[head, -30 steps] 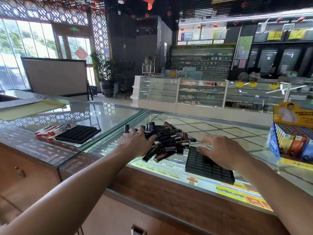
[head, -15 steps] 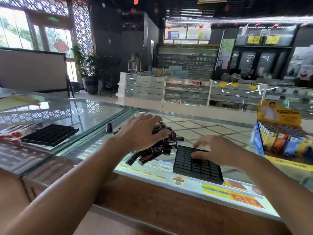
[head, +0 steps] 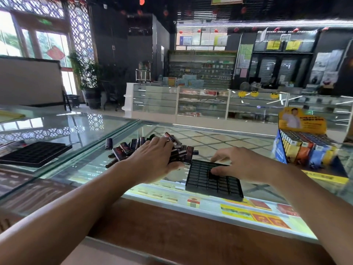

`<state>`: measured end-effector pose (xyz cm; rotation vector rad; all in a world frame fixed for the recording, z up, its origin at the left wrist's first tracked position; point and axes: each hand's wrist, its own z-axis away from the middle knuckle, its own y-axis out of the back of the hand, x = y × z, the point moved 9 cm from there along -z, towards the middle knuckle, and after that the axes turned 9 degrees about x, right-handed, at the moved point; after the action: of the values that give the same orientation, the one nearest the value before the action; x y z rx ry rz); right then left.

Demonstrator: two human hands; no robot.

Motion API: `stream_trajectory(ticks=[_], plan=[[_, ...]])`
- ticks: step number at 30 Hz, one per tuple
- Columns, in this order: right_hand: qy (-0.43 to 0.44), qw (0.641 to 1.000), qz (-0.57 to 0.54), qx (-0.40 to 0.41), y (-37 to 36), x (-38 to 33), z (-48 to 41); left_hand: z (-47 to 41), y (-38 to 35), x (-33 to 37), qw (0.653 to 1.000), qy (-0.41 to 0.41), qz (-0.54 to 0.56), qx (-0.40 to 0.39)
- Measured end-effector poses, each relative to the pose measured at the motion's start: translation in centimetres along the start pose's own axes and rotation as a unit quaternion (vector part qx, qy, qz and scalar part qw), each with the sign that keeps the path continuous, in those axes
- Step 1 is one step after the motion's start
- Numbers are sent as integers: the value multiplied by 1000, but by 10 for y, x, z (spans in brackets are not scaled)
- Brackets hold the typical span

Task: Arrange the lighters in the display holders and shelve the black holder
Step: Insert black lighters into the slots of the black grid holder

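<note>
A pile of dark lighters [head: 133, 147] lies on the glass counter [head: 219, 142]. My left hand [head: 154, 159] lies flat over the pile's right part, fingers spread and pressing on the lighters. A black grid holder [head: 212, 181] sits just right of the pile, its slots showing no lighters. My right hand [head: 238, 164] rests on the holder's far edge, thumb on its top face and fingers spread. One lighter [head: 109, 144] stands apart at the pile's left. A second black holder [head: 36, 153] lies on the left counter.
A yellow and blue display box [head: 305, 148] full of coloured lighters stands at the right of the counter. A wooden ledge [head: 191, 236] runs along the near edge. Glass display cases [head: 200, 103] line the far side of the shop floor.
My left hand slid from the pile's left side onto its right part, pushing the lighters together toward the holder. My right hand stayed on the holder. The camera turned left.
</note>
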<state>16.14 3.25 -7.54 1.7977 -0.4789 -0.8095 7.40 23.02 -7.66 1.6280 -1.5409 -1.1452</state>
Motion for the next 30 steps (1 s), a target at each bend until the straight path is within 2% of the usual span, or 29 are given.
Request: stream_trajectory(ticks=[15, 18, 21, 23, 25, 30], plan=[[-14, 996, -90, -12, 9, 17, 14, -19, 17, -2, 982, 7, 168, 84], [-4, 990, -117, 73, 18, 7, 15, -37, 36, 4, 981, 11, 171, 95], [53, 960, -162, 220, 42, -7, 19, -59, 44, 20, 985, -16, 168, 20], [78, 939, -177, 283, 57, -15, 23, -71, 45, 34, 984, -41, 174, -7], [98, 932, -174, 303, 62, -23, 25, -74, 40, 45, 981, -53, 186, 3], [124, 946, -111, 278, 53, -31, 17, -62, 21, 55, 966, -52, 251, 18]])
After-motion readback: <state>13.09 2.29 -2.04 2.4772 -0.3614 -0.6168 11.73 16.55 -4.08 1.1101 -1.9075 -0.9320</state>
